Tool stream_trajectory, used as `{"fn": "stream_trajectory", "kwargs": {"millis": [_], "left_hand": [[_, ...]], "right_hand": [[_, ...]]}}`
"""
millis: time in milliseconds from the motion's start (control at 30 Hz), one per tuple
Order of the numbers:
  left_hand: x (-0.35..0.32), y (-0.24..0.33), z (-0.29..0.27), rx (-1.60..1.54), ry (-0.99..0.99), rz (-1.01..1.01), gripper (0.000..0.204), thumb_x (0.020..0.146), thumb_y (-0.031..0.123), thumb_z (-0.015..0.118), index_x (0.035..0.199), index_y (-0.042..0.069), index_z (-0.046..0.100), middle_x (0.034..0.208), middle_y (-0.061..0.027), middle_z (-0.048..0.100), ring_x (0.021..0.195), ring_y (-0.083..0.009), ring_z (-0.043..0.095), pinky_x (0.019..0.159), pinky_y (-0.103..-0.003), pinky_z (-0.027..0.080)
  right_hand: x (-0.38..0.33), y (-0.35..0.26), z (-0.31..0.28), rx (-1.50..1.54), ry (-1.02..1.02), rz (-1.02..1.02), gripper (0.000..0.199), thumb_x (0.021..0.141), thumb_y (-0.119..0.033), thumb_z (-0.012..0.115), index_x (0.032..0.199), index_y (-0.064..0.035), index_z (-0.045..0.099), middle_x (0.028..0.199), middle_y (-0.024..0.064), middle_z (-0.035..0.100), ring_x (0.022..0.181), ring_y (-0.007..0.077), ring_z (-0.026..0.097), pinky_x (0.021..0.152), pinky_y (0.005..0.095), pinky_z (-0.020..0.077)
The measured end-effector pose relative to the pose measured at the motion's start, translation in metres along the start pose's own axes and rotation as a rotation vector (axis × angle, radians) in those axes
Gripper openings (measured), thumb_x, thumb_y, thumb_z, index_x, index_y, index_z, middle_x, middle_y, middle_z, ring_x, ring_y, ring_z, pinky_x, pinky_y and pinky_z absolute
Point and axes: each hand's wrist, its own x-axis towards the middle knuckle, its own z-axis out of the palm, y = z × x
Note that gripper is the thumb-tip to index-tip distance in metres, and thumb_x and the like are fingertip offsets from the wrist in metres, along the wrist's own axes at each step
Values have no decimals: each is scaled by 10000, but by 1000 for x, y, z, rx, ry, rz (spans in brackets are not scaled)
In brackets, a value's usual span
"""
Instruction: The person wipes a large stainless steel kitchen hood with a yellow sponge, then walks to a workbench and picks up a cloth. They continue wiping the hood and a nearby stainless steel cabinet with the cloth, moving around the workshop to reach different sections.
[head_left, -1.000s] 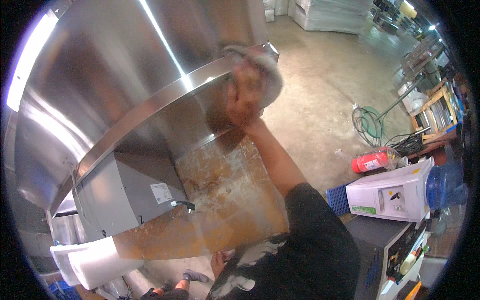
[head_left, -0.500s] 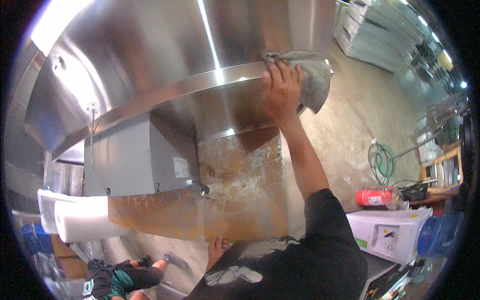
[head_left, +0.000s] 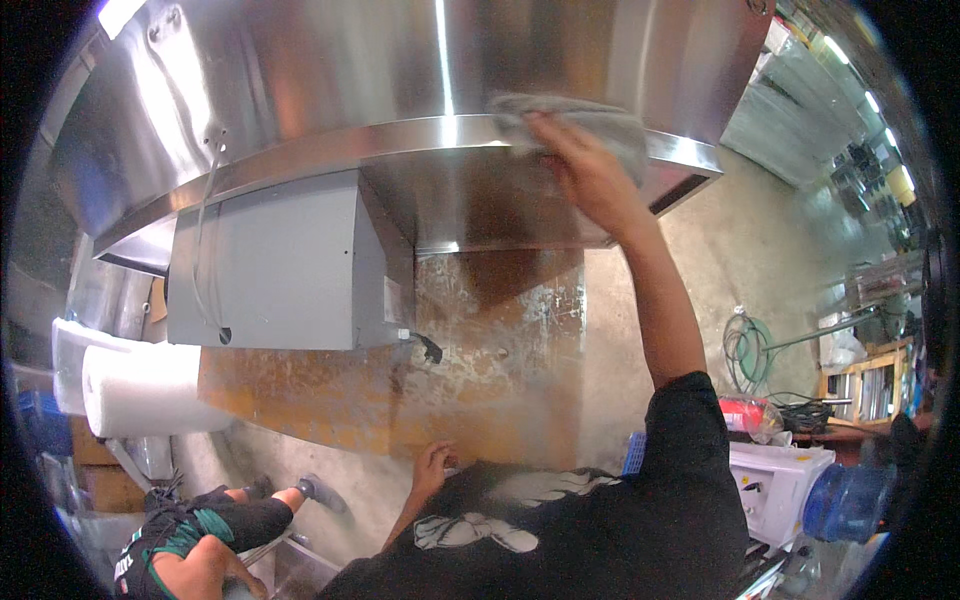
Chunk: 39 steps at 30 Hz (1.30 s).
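My right hand [head_left: 592, 182] grips a grey cloth [head_left: 615, 125], its fingers pressing it onto the shiny stainless steel hood [head_left: 330, 80] along the lower rim; hand and cloth are smeared by motion. Down by my shirt, at the near edge of a worn brown board [head_left: 500, 350], is my left hand [head_left: 433, 465]. Its fingers are curled in, with a small pale bit at the tips that I cannot make out. A grey metal box [head_left: 275, 265] stands on the board beneath the hood, with a thin cable and a black plug [head_left: 431, 348] beside it.
A white roll of wrap [head_left: 140, 390] lies at the left. Another person [head_left: 200, 540] sits low at the lower left. On the right are a white water dispenser [head_left: 780, 480] with a blue bottle [head_left: 850, 503], a red cylinder [head_left: 742, 413] and a coiled green hose [head_left: 745, 350].
My right hand has slid the cloth along the hood's rim, closer to its steel face. The view has shifted, baring more of the hood's right end. My left hand stays near the board's edge.
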Motion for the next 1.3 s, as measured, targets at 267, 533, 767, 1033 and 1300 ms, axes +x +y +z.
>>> {"fn": "stream_trajectory", "kwargs": {"millis": [267,533,767,1033,1300], "left_hand": [[-8,-6,-8,-44,22,-106,263,1009,175,543,1159,2,674,990,-103,694,876,-194,682,796,-337,562],[21,11,-43,49,72,-30,240,1013,183,547,1094,6,686,918,-84,680,831,-172,630,789,-288,492],[26,-43,-89,-93,39,-107,302,1026,280,544,1041,7,673,869,-78,665,803,-186,617,732,-329,494],[52,-48,-124,23,35,-112,346,1022,309,529,997,10,701,908,-94,681,798,-213,615,757,-351,487],[72,-37,-124,-13,-131,-284,389,1024,306,486,1050,-11,710,937,-120,690,904,-242,642,839,-376,502]], "right_hand": [[39,-33,60,-203,179,-229,371,934,-221,666,1265,-56,638,1344,152,618,1236,338,586,1072,486,422],[-18,-2,52,-456,443,219,413,977,-309,608,1266,-18,565,1353,238,567,1293,412,506,1134,525,333],[-21,22,54,-2,1060,884,723,1078,-336,379,1559,130,106,1645,331,87,1552,428,63,1274,439,58],[-6,23,46,358,1150,1029,730,1057,-323,469,1542,133,168,1598,358,225,1511,464,200,1250,467,136],[-22,47,47,26,1103,1009,768,1033,-391,518,1518,134,235,1550,385,294,1458,519,271,1219,514,212]]}}
